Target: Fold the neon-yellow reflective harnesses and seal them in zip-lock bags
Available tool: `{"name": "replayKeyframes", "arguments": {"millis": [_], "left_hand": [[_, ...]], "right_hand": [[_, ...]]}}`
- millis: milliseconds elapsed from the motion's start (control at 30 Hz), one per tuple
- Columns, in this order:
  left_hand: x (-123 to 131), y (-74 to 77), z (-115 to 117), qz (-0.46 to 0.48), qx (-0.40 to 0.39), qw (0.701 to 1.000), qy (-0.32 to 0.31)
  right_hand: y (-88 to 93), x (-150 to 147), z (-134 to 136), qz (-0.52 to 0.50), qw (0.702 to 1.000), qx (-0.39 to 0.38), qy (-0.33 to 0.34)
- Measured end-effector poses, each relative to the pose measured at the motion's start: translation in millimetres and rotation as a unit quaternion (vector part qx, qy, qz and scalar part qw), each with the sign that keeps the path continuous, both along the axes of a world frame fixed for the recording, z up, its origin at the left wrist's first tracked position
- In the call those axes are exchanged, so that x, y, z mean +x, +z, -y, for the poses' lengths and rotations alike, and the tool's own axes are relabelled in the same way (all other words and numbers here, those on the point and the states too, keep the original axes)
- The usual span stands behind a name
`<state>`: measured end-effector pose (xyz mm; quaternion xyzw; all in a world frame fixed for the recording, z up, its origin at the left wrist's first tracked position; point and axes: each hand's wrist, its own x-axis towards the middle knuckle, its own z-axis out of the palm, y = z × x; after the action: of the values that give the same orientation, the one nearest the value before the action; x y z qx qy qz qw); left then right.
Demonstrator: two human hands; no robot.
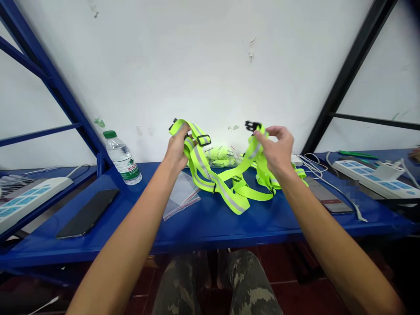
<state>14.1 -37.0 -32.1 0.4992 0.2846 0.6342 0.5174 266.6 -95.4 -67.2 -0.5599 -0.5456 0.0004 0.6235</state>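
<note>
you're holding neon strap harness (219,186) over mid-tabletop (197,232), toward back edge. left hand (177,146) pinching it beside black slider (204,140); right hand (278,146) pinching just behind black buckle (252,126). loops crossing: best tracing from buckle, easing twists, not yanking.

Blue table (262,224) — bottle (123,158), dark phone (88,213), clear bags (182,192), bagged straps (221,154)

A: Occlusions?
B: Right hand (281,151) hides part of the neon strap (236,203). Buckle (252,126) there is blurred.
A: Cut off?
B: Left power strip (28,201), by left edge. Shape at right edge (415,154) too, unidentifiable. Bottle label (130,169): fine print unreadable.
</note>
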Motion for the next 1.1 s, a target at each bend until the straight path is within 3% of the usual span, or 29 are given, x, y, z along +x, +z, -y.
{"name": "replayKeyframes", "arguments": {"millis": [67,167,267,333,400,500,633,800,867,933,1033,1100], "left_hand": [[7.4,0.9,7.8,-0.016,-0.011,1.0,-0.008],[14.6,1.4,15.0,-0.041,-0.024,0.999,0.016],[19.3,0.8,17.5,-0.05,-0.02,0.998,0.021],[22.1,0.7,19.1,-0.041,-0.015,0.999,-0.006],[24.4,2.1,22.5,-0.027,-0.012,0.999,-0.04],[25.3,7.3,30.5,-0.03,-0.011,0.996,-0.081],[20.7,15.7,39.5,-0.084,-0.002,0.992,-0.098],[14.4,20.0,44.5,-0.09,0.018,0.99,-0.104],[12.5,21.9,47.1,-0.086,0.029,0.99,-0.105],[10.0,25.9,49.8,-0.087,0.044,0.991,-0.097],[3.2,35.2,51.0,-0.09,0.079,0.992,-0.047],[-3.1,40.7,48.3,-0.079,0.101,0.991,0.026]], "right_hand": [[-4.9,-19.6,4.5,-0.009,0.998,-0.046,0.048],[-9.1,-39.0,11.5,0.076,0.98,-0.126,0.134],[-9.4,-51.9,14.8,0.075,0.961,-0.14,0.227],[-10.3,-58.8,14.4,-0.038,0.918,-0.17,0.356],[-13.1,-64.7,13.2,-0.159,0.837,-0.218,0.475],[-18.5,-72.3,12.7,-0.251,0.744,-0.271,0.557],[-19.4,-81.1,15.3,-0.238,0.687,-0.296,0.619],[-11.0,-86.4,18.9,-0.125,0.647,-0.344,0.669],[-7.2,-83.0,17.4,-0.077,0.65,-0.353,0.668],[-3.9,-74.8,12.2,-0.034,0.678,-0.368,0.635],[1.0,-55.3,-1.0,0.041,0.761,-0.383,0.522],[6.6,-42.3,-9.5,0.119,0.839,-0.363,0.387]]}}
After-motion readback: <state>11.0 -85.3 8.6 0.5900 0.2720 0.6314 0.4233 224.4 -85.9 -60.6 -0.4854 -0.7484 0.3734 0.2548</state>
